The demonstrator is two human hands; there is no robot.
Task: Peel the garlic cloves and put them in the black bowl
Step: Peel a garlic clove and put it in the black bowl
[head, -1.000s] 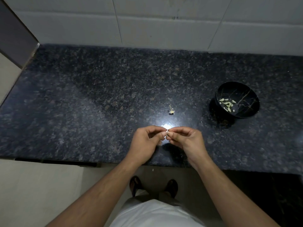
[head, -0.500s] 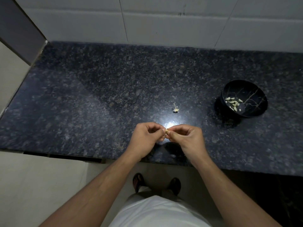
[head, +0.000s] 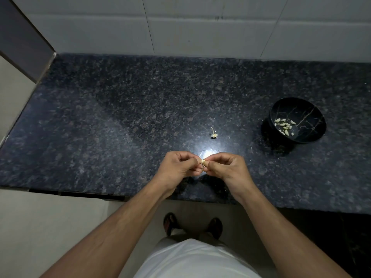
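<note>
My left hand [head: 178, 167] and my right hand [head: 225, 167] meet fingertip to fingertip just above the front part of the dark granite counter [head: 120, 127]. Between them both pinch one small pale garlic cloves piece, a single clove [head: 203, 161], mostly hidden by the fingers. The black bowl [head: 313, 135] with gold veins stands on the counter to the right, apart from the hands. Several peeled cloves [head: 285, 125] lie inside it on its left side.
A small dried garlic stem with root [head: 214, 134] lies on the counter beyond my hands. A white tiled wall [head: 200, 27] backs the counter. A dark panel [head: 22, 37] closes the left end. The counter's front edge runs just below my wrists.
My hands stay together on the clove; the fingers have shifted slightly around it. The view has drifted a little, so the bowl sits further right in the frame.
</note>
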